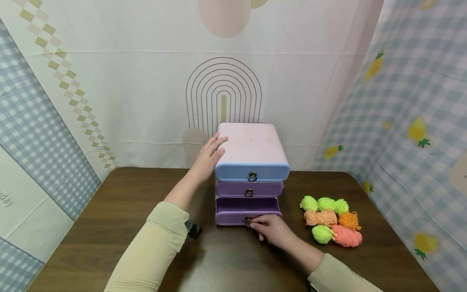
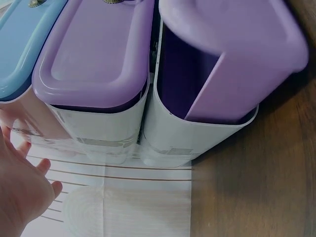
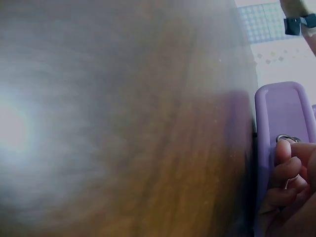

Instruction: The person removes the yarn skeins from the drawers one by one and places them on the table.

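Observation:
A small three-tier drawer unit (image 1: 251, 144) with a pale pink top stands on the table. Its top drawer (image 1: 233, 173) is blue and the middle drawer (image 1: 230, 190) purple; both look pushed in. The bottom purple drawer (image 1: 230, 219) is pulled partly out, and its dark inside shows in the left wrist view. My right hand (image 1: 273, 230) pinches the ring pull (image 3: 285, 138) on that drawer's front. My left hand (image 1: 208, 158) rests against the upper left side of the unit, fingers extended onto the pink top.
Several small yarn skeins (image 1: 328, 221) in yellow-green, peach, orange and coral lie grouped on the brown table (image 1: 138, 227), right of the unit. A patterned cloth (image 1: 146, 93) hangs behind the table, with a checked cloth (image 1: 401, 154) on the right.

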### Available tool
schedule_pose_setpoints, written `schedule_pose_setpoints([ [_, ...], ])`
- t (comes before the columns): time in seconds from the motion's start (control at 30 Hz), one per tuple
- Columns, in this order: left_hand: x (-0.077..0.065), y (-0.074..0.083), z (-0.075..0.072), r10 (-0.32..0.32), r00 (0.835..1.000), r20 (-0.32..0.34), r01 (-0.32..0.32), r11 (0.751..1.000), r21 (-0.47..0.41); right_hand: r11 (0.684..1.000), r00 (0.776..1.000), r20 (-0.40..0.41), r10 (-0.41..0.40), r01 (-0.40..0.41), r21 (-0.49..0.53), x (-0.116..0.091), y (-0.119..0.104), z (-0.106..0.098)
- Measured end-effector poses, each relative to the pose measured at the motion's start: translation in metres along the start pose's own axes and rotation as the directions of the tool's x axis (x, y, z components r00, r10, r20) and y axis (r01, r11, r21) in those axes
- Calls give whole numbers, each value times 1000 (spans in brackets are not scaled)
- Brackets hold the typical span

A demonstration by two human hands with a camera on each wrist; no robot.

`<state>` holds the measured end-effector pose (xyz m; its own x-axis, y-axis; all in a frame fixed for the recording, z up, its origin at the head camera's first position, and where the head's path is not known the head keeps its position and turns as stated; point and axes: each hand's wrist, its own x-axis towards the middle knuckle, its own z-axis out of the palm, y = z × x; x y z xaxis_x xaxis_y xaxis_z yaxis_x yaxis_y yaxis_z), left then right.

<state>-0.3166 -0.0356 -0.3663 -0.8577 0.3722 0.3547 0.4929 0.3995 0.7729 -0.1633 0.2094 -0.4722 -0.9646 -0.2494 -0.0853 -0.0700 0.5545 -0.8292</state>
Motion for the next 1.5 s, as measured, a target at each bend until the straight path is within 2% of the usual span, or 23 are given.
schedule_pose_setpoints([
  [0.43,-1,2,-1,-4,1000,5,4,1000,4,999,999,-46,24,-25,-20,29,-1,-3],
  [0.83,-1,1,-1,-14,1000,10,14,1000,6,1000,997,-78,18,-19,-17,42,1,-7],
  [1.27,1,2,-6,-13,999,37,11,998,67,999,997,-64,34,-34,-11,40,0,-8],
  [1.5,2,3,-7,-26,999,48,23,998,61,999,997,-56,49,-50,-20,34,4,-10],
])
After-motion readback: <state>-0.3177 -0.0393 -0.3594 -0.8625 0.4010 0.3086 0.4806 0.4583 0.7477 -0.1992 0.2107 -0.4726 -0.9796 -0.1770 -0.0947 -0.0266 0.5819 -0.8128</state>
